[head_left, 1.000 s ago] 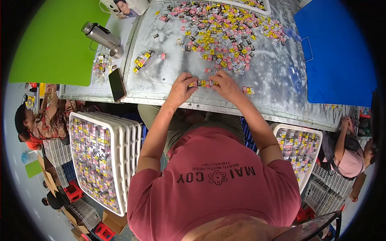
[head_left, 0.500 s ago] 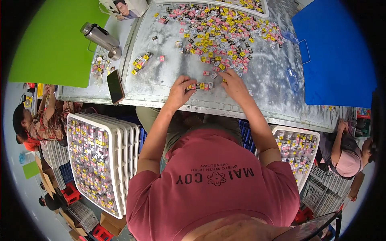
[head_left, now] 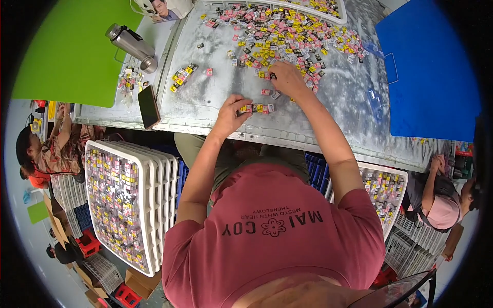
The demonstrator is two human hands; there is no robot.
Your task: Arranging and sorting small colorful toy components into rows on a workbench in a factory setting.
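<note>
On the metal table, my left hand [head_left: 232,117] pinches the left end of a short row of small box-shaped pieces [head_left: 261,108] in pink, yellow, black and white. My right hand [head_left: 288,79] reaches out to the near edge of a large loose heap of the same pieces [head_left: 292,43]. Its fingers are closed around a small black piece [head_left: 272,75], partly hidden by the fingertips. Between the row and the heap lie a pink piece [head_left: 265,92] and a greyish piece [head_left: 276,95]. Farther left is a lined-up group of pieces [head_left: 183,78].
A phone [head_left: 148,107], a steel flask [head_left: 129,42] and its cup [head_left: 149,64] stand at the left. White trays of pieces [head_left: 146,205] are stacked beside me, another [head_left: 395,177] at my right. Green [head_left: 67,51] and blue [head_left: 431,66] panels flank the table. Other people work at both sides.
My right hand has moved away from the row, up to the heap's near edge, and closed there. My left hand stays at the row's left end.
</note>
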